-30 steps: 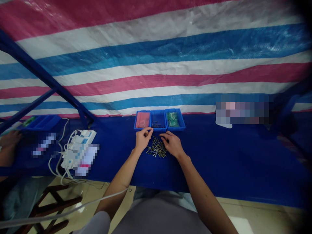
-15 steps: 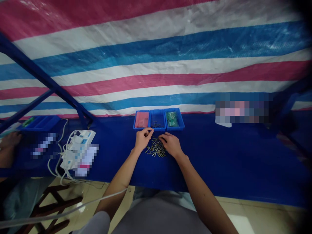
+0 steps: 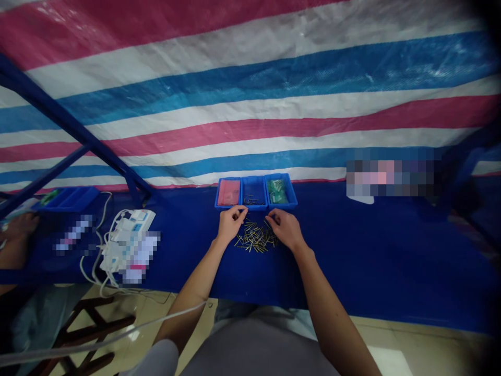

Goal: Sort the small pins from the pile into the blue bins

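Note:
A loose pile of thin, brass-and-dark metal pieces like long screws (image 3: 254, 239) lies on the blue table between my hands. My left hand (image 3: 230, 224) is closed in a pinch at the front edge of the blue three-part tray (image 3: 256, 208); what its fingertips hold is too small to name. To the right of the pile, my right hand (image 3: 285, 227) has thumb and fingers drawn together low over the pile's edge, beside a thin piece. The tray's left section has a pink stack (image 3: 228, 192), its middle a few thin pieces (image 3: 252, 200), its right green-tinted clear packets (image 3: 278, 191).
Left on the table sit white power strips (image 3: 131, 224) with tangled cables. Farther left, another person's hand (image 3: 21, 227) rests near a second blue tray (image 3: 74, 199). A striped tarp (image 3: 250, 109) hangs behind, with blue frame bars (image 3: 84, 138) at left.
My right hand has moved right, from over the pile to its right edge, and some pieces now lie spread farther right. The left hand keeps its pinch in nearly the same place.

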A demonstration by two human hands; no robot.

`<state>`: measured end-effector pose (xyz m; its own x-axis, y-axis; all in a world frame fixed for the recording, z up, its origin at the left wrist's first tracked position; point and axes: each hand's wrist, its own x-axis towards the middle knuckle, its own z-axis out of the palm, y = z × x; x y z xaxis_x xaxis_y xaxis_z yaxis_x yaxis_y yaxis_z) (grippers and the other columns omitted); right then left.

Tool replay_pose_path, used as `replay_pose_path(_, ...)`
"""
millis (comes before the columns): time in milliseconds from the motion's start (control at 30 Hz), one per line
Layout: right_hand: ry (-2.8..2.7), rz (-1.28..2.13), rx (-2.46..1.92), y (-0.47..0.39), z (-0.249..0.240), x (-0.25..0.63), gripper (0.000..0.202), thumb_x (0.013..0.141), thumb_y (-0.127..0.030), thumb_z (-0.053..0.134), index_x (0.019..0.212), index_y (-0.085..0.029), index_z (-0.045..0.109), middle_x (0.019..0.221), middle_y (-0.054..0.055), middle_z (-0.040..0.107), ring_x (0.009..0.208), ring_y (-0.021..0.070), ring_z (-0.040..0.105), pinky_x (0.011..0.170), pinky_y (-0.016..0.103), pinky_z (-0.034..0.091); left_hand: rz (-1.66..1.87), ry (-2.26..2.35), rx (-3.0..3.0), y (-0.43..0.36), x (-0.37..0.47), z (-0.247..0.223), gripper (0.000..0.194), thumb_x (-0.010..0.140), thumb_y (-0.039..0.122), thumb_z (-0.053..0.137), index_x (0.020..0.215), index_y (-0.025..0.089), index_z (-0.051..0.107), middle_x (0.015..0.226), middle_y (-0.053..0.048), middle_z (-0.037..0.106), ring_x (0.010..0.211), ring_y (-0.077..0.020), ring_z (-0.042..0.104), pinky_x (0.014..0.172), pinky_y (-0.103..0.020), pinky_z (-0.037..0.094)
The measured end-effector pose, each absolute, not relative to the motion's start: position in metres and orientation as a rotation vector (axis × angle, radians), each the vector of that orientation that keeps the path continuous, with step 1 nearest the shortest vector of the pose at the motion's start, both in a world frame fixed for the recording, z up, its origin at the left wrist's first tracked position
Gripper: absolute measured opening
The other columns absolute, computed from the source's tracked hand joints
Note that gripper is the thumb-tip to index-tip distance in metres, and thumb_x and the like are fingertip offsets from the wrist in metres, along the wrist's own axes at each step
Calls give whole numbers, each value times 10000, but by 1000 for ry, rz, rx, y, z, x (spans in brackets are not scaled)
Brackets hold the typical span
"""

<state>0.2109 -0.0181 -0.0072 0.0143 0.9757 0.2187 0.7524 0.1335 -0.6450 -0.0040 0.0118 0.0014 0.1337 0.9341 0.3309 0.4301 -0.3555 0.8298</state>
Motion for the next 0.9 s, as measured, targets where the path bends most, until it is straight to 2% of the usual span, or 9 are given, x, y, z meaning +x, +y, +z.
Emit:
replay_pose_path(100,-1856,548,-1666,-16,-8,222,257,862,-453,640,762,-217,656,630,-19,595,566,130,521,551,259,301,1181,1307,1858,12,-5,1,256,915,391,617,964,176,745,506,54,537,491,-104,581,584,-208,433)
replay_pose_path(200,-1934,562,-1681,-16,-8,223,243,832,-471,677,790,-232,689,656,-24,616,595,128,553,554,251,302,1167,1315,1859,12,-5,1,268,918,402,610,967,176,744,503,51,543,482,-104,566,573,-210,425)
replay_pose_path(700,-1928,529,-1815,-19,-4,212,161,863,-420,657,844,-270,712,705,-35,682,653,141,611,559,251,284,1113,1259,1896,12,-5,0,272,920,402,608,974,172,743,523,47,551,490,-97,534,561,-204,391)
replay_pose_path(900,-1916,535,-1809,-19,-4,212,158,871,-400,650,953,-283,717,714,-35,681,660,138,609,569,246,294,1081,1264,1942,11,-5,0,253,926,379,601,973,174,742,535,41,573,492,-95,511,572,-210,389)
